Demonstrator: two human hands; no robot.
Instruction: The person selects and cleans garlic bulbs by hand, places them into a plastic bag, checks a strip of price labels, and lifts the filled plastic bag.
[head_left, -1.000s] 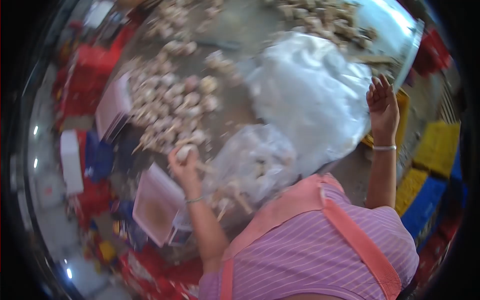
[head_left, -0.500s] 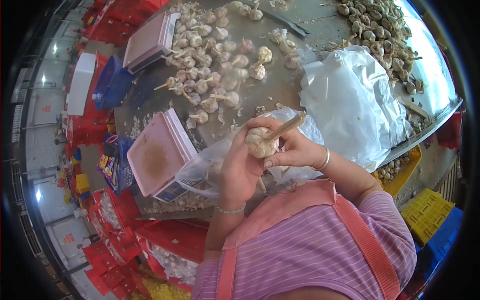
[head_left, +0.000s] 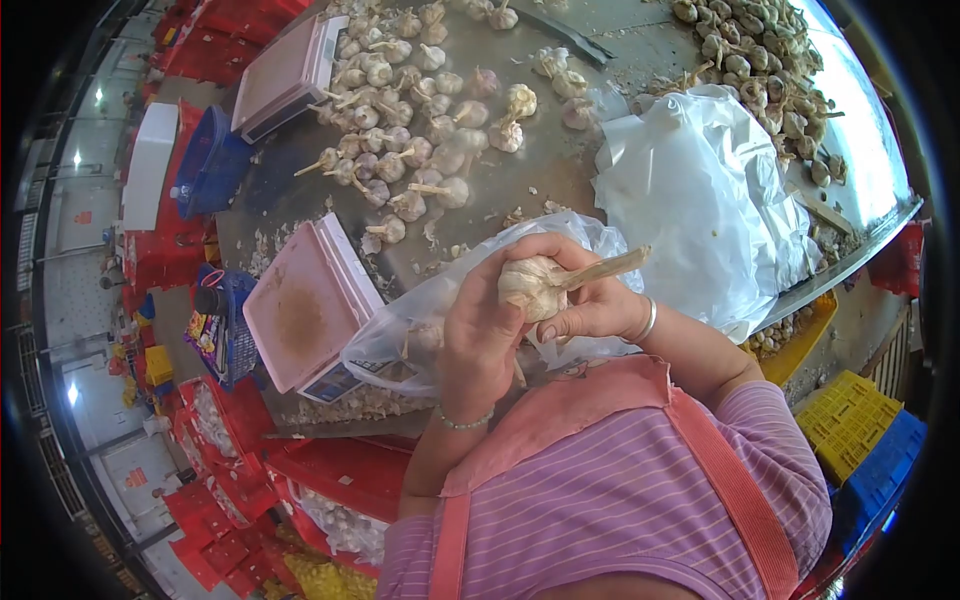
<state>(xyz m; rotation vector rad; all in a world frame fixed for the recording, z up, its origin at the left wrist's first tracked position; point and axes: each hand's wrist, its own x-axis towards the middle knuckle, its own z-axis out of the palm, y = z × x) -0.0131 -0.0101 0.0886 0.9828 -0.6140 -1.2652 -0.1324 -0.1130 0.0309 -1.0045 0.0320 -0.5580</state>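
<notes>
One grey surface (head_left: 555, 185) carries the work. Taking the one clear bag (head_left: 390, 335) as landmark, one white plastic sheet (head_left: 700, 190) lies to its right, and two garlic heaps lie farther off: pale bulbs (head_left: 400, 110) beyond it, browner bulbs (head_left: 760, 60) past the sheet, both too crowded to count. Of two pink-topped scales, the near scale (head_left: 300, 310) sits just left of the bag, the far scale (head_left: 285, 75) well beyond. One blue tub (head_left: 210, 165) stands farther left.

Two hands hold one garlic bulb (head_left: 530, 285) above the bag and block part of it; what it contains seems to be garlic scraps, though the film blurs them. The left hand (head_left: 478, 335) has its fingers curled around the bulb; the right hand (head_left: 610, 305) pinches near the stem base with thumb and fingers. Half a second ago the stem pointed more steeply up; now it leans flatter rightward.
</notes>
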